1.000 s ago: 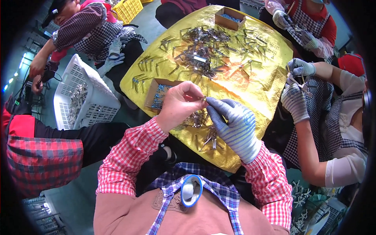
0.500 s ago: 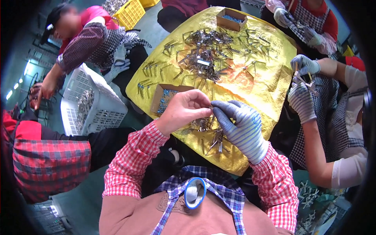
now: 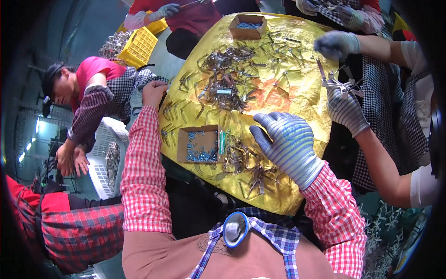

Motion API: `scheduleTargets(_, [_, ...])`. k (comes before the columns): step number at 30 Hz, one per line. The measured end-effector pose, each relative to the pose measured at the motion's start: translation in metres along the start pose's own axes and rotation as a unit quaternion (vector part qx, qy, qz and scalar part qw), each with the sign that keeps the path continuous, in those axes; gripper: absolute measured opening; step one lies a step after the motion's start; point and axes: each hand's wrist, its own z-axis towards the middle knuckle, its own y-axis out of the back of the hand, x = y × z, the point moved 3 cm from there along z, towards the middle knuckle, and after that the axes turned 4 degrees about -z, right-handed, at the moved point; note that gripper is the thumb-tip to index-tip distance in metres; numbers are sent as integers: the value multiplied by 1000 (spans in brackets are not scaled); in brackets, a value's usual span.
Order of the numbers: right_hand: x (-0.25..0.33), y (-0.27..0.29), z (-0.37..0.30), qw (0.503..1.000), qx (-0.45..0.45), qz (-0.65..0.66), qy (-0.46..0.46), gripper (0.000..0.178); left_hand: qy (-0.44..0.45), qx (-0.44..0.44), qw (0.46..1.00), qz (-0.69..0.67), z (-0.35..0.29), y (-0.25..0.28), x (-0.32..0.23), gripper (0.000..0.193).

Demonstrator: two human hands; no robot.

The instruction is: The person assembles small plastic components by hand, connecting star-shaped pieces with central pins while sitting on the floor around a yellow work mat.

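Observation:
My bare left hand [image 3: 154,94] reaches out to the far left edge of the table, its fingers curled together; whatever it holds is too small to name. My right hand [image 3: 290,146], in a striped grey-blue glove, hovers over the near part of the yellow sheet [image 3: 306,116], thumb apart from the fingers and nothing visible in it. Beneath and left of it lie thin metal strips [image 3: 236,158] in a loose pile. An open cardboard box [image 3: 183,156] of small blue pins or rivets [image 3: 197,151] stands between my hands.
A larger heap of metal strips [image 3: 225,83] covers the middle of the table, with another box of blue parts [image 3: 247,32] behind. Co-workers sit around; one at the right holds a star-shaped metal assembly [image 3: 344,87]. A white basket [image 3: 97,162] and yellow crates [image 3: 139,46] stand left.
My hands have parted: the left moved away to the far left, the right stays over the near pile with its fingers spread wider. The view has also shifted.

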Motion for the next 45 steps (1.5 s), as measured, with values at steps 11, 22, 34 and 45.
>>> scheduleTargets(11, [-17, -23, 12, 989, 145, -34, -13, 21, 56, 39, 970, 234, 35, -30, 45, 31])
scheduleTargets(22, [12, -60, -1, 932, 354, -39, 62, 51, -85, 238, 967, 39, -174, -25, -82, 21])
scheduleTargets(34, [7, -49, -10, 989, 143, -6, 35, 43, -205, 123, 913, 330, -232, -48, -57, 14])
scheduleTargets(45, [-4, -35, -7, 996, 51, 69, -25, 33, -250, 129, 905, 320, -225, -42, -68, 18])
